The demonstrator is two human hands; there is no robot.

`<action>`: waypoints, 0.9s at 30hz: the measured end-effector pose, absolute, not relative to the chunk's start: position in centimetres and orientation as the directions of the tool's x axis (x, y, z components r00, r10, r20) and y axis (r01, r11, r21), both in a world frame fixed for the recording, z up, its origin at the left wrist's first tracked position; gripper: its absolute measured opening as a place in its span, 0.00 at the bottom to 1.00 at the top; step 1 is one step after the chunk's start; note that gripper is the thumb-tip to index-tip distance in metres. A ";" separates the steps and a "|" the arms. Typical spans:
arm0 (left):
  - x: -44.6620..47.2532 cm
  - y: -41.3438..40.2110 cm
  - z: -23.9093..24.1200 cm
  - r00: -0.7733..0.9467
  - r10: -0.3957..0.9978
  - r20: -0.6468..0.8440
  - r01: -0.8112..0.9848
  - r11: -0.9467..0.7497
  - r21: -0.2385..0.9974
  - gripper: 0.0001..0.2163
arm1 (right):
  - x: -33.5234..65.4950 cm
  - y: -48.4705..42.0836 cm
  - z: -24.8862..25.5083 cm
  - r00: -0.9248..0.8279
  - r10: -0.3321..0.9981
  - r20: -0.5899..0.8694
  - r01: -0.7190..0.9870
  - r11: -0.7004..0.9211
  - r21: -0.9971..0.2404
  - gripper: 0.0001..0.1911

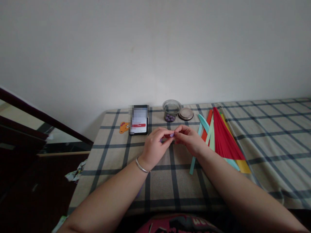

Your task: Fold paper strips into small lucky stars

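Both hands meet over the table, pinching a small purple paper strip (172, 134) between their fingertips. My left hand (155, 144), a silver bangle at its wrist, is closed on the strip from the left. From the other side my right hand (189, 139) grips it with thumb and finger. More purple shows under the left fingers and below the left forearm; whether it is all one strip I cannot tell. Beyond the hands stands a clear plastic cup (171, 106) with several small purple pieces (170, 117) at its bottom. Its round lid (186, 113) lies beside it.
A phone (139, 120) stands left of the cup, near an orange bear cutout (124, 127). Fanned red paper strips (225, 139) lie at the right with blue, green, orange and yellow ones. The checked tablecloth (160, 184) meets a white wall behind; the table's left edge drops to a dark floor.
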State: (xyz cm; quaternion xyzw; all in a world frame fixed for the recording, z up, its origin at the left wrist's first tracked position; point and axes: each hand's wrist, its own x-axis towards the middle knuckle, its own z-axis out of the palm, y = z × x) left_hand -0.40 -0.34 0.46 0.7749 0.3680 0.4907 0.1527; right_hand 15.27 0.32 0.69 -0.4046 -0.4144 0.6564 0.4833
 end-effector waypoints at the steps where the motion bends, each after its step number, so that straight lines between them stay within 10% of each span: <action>1: -0.4 -0.3 0.4 0.251 0.720 0.647 0.420 -0.683 0.597 0.07 | 15.3 0.3 0.7 -0.201 0.972 -0.124 -0.282 -0.179 -0.942 0.18; 12: -0.4 -0.3 0.4 0.242 0.726 0.644 0.450 -0.672 0.588 0.08 | 15.2 0.5 0.3 -0.084 0.996 0.012 -0.083 0.006 -0.997 0.12; 27: -0.4 -0.3 0.4 0.231 0.742 0.629 0.427 -0.658 0.620 0.07 | 15.2 0.3 0.8 -0.176 0.984 -0.025 -0.230 -0.065 -0.971 0.17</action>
